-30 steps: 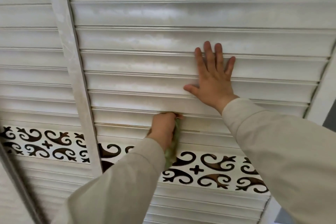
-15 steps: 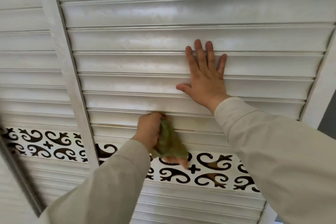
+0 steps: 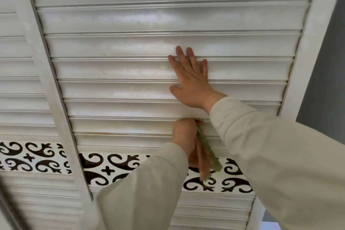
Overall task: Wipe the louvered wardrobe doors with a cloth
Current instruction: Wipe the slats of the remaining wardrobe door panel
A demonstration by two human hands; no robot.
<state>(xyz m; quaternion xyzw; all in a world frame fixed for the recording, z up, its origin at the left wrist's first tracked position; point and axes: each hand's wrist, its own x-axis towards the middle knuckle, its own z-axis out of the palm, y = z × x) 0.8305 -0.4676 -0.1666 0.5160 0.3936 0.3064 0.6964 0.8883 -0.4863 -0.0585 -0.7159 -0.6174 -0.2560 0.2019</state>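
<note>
Left hand, head view: fingers curled round a green cloth, knuckles up against the lower edge of a slat on the louvered wardrobe door, low on the upper louvered panel. Cloth is bunched at the top of the fist where it meets the slat; the rest hangs as a narrow strip down the right side of the hand and wrist, its free end over the black-and-white scrollwork band below the slats. Right hand: palm flat on the slats above and just right of the left hand, fingers straight and close together pointing up the door, thumb out to the left; spans several slats. Both forearms in beige sleeves, the right crossing over the cloth's upper right. A second louvered door stands to the left, past a white vertical stile. Grey wall at far right.
</note>
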